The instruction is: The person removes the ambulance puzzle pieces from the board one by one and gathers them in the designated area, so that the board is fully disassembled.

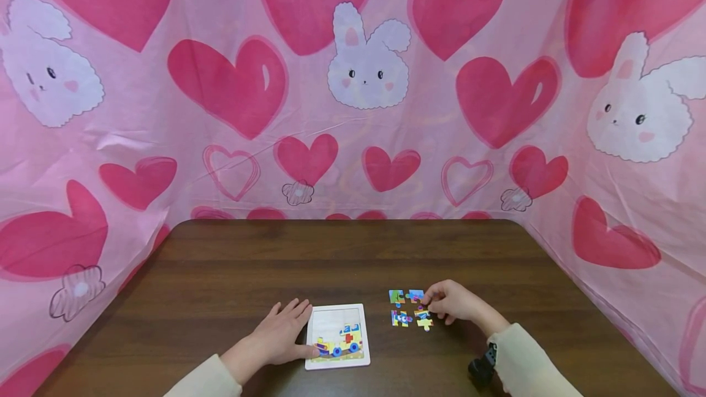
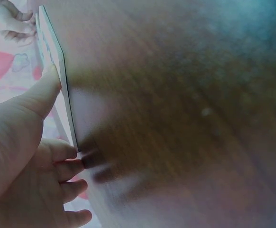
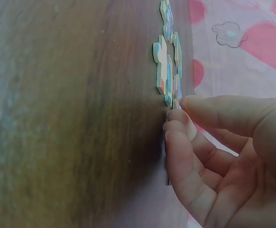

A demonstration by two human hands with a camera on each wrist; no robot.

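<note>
A white-framed jigsaw tray (image 1: 337, 307) lies on the table, its lower part filled with a yellow vehicle picture. My left hand (image 1: 280, 332) rests at its left side, thumb on the lower left of the tray and fingers extended along the left edge. To the right lie several loose puzzle pieces, among them a green-and-blue one (image 1: 395, 296) and a yellow one (image 1: 424, 321). My right hand (image 1: 453, 302) pinches the edge of a blue puzzle piece (image 1: 415, 294) at the group's upper right; fingertips partly hide it. In the right wrist view the pieces (image 3: 161, 66) appear edge-on.
The dark wooden table (image 1: 353, 256) extends beyond both hands. A pink curtain (image 1: 353, 127) with hearts and rabbits surrounds it at the back and sides. A black wrist device (image 1: 483, 365) sits at my right cuff.
</note>
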